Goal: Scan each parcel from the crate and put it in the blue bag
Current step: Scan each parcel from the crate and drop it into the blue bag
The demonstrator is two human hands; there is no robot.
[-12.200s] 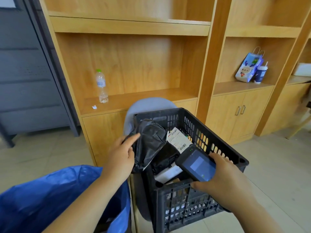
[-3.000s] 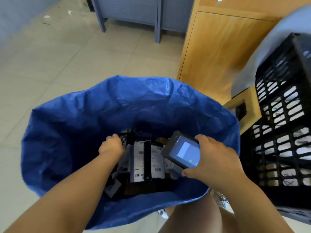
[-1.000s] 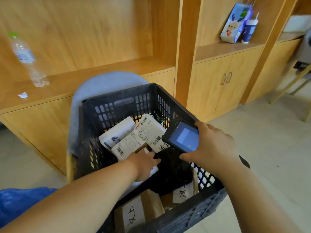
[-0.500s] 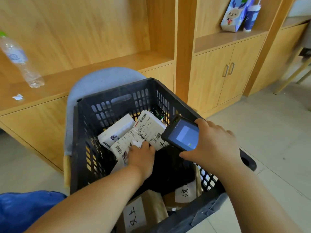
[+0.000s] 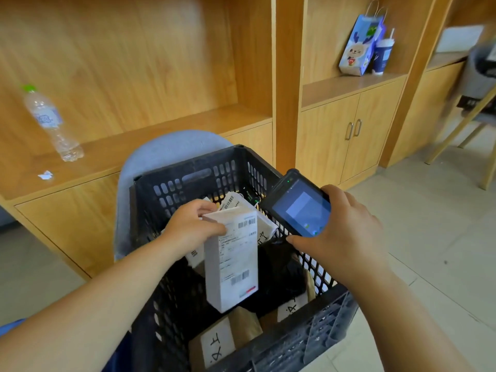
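Note:
My left hand (image 5: pixel 192 229) grips the top of a white box parcel (image 5: pixel 232 261) with a barcode label and holds it upright over the black crate (image 5: pixel 204 170). My right hand (image 5: pixel 346 234) holds the handheld scanner (image 5: pixel 299 204) just right of the parcel, screen lit and facing me. Inside the crate lie other labelled white parcels (image 5: pixel 236 201), a black bagged parcel (image 5: pixel 279 269) and brown packets (image 5: pixel 228 339) with handwritten labels. Only a sliver of the blue bag (image 5: pixel 9 324) shows at the lower left edge.
The crate sits on a grey-backed chair (image 5: pixel 166 151) against wooden shelving. A plastic water bottle (image 5: pixel 51 124) stands on the left shelf, a paper gift bag (image 5: pixel 359 47) and cup (image 5: pixel 382 55) on the right shelf. Another chair (image 5: pixel 480 103) stands at the far right on tiled floor.
My left hand has lifted the white box parcel out of the pile and stood it upright above the crate. The scanner has risen slightly beside it.

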